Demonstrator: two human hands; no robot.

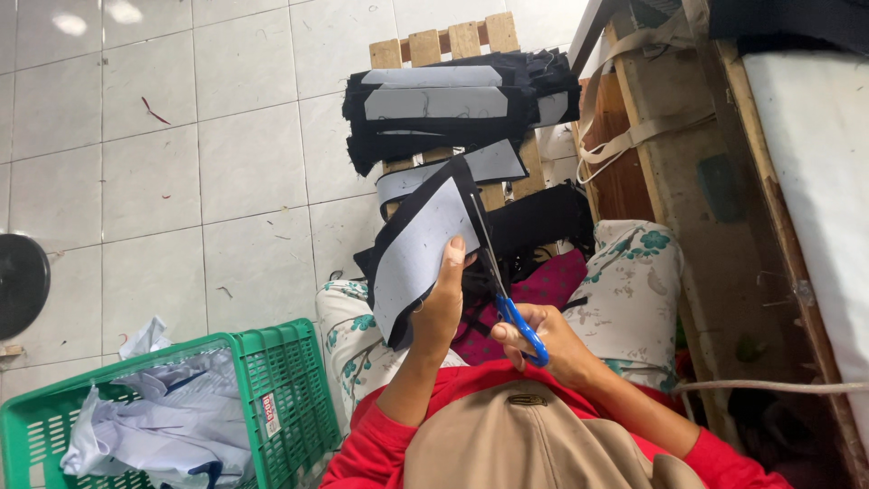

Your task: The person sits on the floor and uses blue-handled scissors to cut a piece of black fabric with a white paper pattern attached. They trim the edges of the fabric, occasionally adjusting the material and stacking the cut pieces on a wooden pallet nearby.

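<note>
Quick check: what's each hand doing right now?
Left hand: closed on the grey-and-black fabric piece.
Right hand: closed on the blue-handled scissors, blades at the fabric's edge.

The green basket (pixel 272 380) and round black object (pixel 20 282) are cut off by the frame's edge.

A small white label (pixel 269 414) with red print hangs on the outer wall of the green basket (pixel 290 362), lower left. Nothing else of the kind shows.
</note>
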